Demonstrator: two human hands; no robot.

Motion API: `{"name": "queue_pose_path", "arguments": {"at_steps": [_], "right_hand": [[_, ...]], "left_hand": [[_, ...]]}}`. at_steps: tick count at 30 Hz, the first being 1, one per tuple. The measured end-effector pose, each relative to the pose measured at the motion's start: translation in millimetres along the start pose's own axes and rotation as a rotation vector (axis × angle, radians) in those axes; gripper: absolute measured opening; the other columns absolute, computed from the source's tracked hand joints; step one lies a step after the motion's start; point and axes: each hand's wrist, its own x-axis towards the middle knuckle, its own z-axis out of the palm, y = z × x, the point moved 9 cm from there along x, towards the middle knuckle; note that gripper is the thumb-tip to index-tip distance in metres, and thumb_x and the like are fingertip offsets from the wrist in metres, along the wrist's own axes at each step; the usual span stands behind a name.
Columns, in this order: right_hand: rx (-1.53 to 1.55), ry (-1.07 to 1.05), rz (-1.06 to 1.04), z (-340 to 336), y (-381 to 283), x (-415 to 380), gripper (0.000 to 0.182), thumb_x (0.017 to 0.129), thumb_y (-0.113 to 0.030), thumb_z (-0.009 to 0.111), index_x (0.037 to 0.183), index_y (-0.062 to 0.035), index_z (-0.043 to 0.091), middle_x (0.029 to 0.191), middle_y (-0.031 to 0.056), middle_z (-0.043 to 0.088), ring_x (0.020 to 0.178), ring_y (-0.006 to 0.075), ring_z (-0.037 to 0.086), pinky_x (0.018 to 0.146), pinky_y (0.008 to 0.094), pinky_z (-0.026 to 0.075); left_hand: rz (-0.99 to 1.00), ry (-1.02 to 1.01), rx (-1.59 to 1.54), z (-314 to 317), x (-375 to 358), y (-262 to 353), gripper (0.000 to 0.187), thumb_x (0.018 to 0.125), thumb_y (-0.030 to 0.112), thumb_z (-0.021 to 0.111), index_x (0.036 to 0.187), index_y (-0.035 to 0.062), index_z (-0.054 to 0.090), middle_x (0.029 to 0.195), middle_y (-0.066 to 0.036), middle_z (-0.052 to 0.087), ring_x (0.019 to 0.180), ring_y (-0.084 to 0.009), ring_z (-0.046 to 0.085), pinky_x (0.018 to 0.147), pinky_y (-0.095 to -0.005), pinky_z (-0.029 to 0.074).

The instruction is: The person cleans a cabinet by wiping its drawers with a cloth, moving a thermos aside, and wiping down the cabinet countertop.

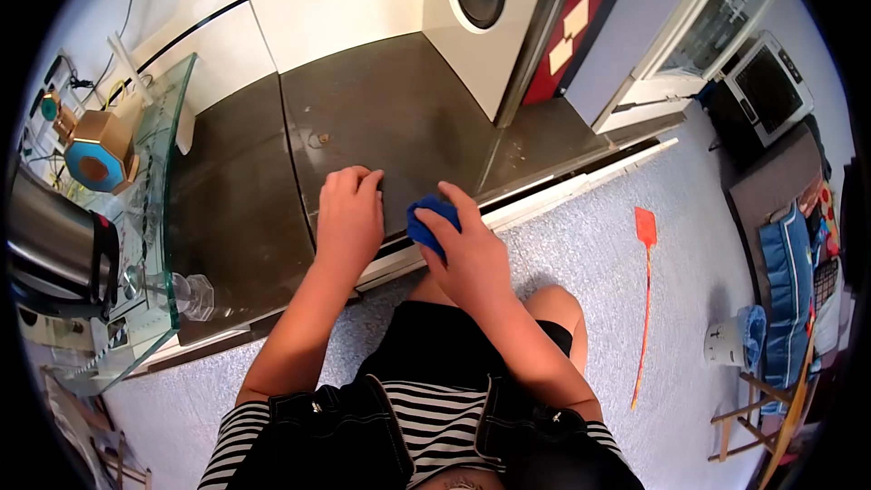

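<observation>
A crumpled blue cloth (430,222) is gripped between the thumb and fingers of my right hand (474,259), near the front edge of a dark, low cabinet top (372,100). My left hand (352,215) is just left of it over the same surface, back of the hand up and fingers curled together. Its fingertips are partly hidden, so whether anything is in them does not show. Beyond my left hand, a small brownish spot (319,140) marks the cabinet top, and pale smudges lie about it.
A speaker (458,45) stands at the back. On the left are a glass shelf (172,181), an electric kettle (59,245), a gold-and-blue octagonal object (100,152) and a clear plastic bottle (192,298). An orange fly swatter (646,281) and a bin (726,338) are to the right.
</observation>
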Motion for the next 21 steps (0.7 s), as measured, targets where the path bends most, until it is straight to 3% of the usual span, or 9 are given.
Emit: {"name": "queue_pose_path", "arguments": {"at_steps": [2, 7, 11, 18, 21], "right_hand": [[-0.067, -0.046, -0.02, 19.1, -1.5, 6.5, 0.041, 0.077, -0.013, 0.082, 0.117, -0.0192, 0.073, 0.125, 0.007, 0.061, 0.096, 0.0301, 0.071, 0.077, 0.0393, 0.06], [-0.125, -0.069, 0.109, 11.4, 35.0, 21.4, 0.033, 0.079, -0.012, 0.081, 0.111, -0.0217, 0.076, 0.115, 0.0035, 0.061, 0.088, 0.0302, 0.07, 0.072, 0.0405, 0.058], [-0.241, 0.084, 0.247, -34.5, 104.4, 33.8, 0.024, 0.083, -0.013, 0.079, 0.106, -0.0198, 0.078, 0.109, 0.0043, 0.063, 0.089, 0.0309, 0.07, 0.072, 0.0408, 0.056], [-0.565, 0.217, 0.476, -101.1, 245.3, 59.7, 0.022, 0.089, -0.021, 0.075, 0.111, -0.0181, 0.076, 0.112, 0.0058, 0.067, 0.096, 0.0324, 0.071, 0.078, 0.0452, 0.057], [-0.635, 0.19, 0.554, -108.8, 260.2, 68.0, 0.023, 0.09, -0.023, 0.073, 0.113, -0.017, 0.075, 0.116, 0.0068, 0.066, 0.096, 0.0335, 0.071, 0.079, 0.0465, 0.058]], "left_hand": [[-0.016, -0.013, -0.009, 2.8, -3.0, -1.6, 0.03, 0.088, 0.003, 0.068, 0.118, 0.0034, 0.069, 0.113, -0.01, 0.064, 0.108, -0.0315, 0.059, 0.095, -0.0433, 0.048], [-0.017, -0.029, -0.033, 2.6, -3.7, -6.4, 0.028, 0.087, 0.003, 0.069, 0.115, 0.0043, 0.07, 0.113, -0.01, 0.064, 0.109, -0.0311, 0.059, 0.094, -0.0427, 0.048], [-0.036, -0.058, -0.004, 5.1, 0.7, -3.2, 0.027, 0.086, 0.003, 0.069, 0.112, 0.004, 0.07, 0.114, -0.01, 0.063, 0.11, -0.032, 0.058, 0.094, -0.0437, 0.047], [-0.036, -0.095, 0.009, 9.4, 3.7, 0.5, 0.029, 0.086, 0.0, 0.066, 0.115, 0.0034, 0.068, 0.116, -0.012, 0.061, 0.112, -0.0335, 0.056, 0.097, -0.0447, 0.045], [-0.041, -0.097, -0.015, 7.7, 3.4, -0.1, 0.029, 0.087, -0.001, 0.065, 0.116, 0.0028, 0.066, 0.116, -0.013, 0.06, 0.112, -0.0348, 0.056, 0.099, -0.0449, 0.045]]}}
